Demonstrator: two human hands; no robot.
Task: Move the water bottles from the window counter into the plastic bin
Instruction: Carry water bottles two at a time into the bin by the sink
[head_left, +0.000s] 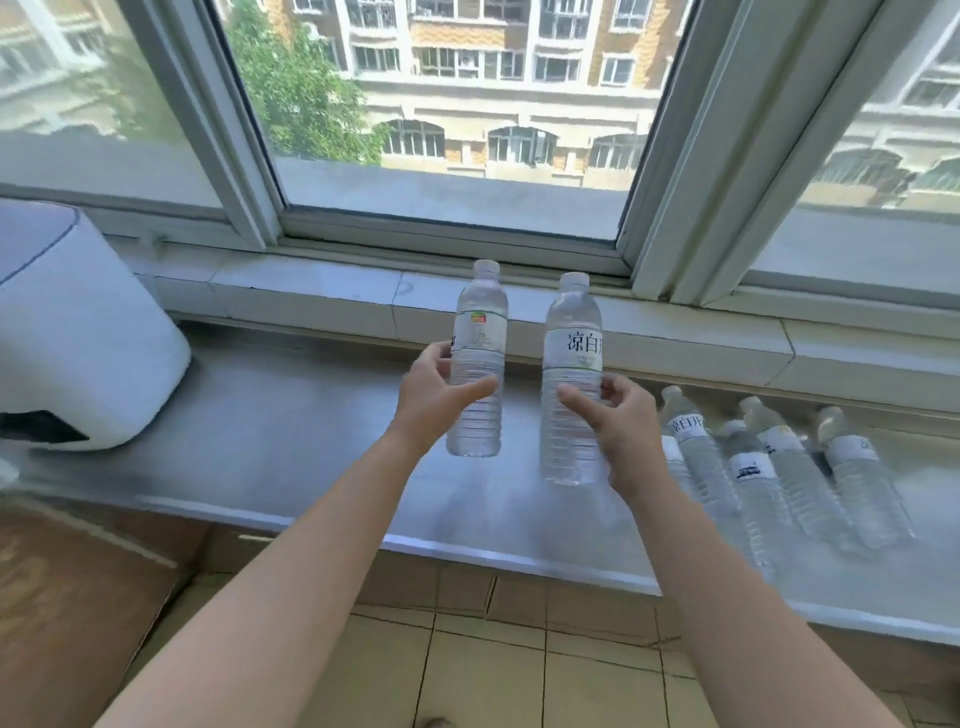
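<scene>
Above the counter (291, 436), left hand (434, 397) closed around one upright bottle (478, 364), right hand (621, 421) closed around a second bottle (571, 384), five more bottles (779, 467) lying at right.

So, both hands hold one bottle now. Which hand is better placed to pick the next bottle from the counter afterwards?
Probably the right hand. The lying bottles rest on the counter just beside it, to its right. The left hand is farther away and would need to cross over. Both must first drop their bottles; no bin is visible.
</scene>
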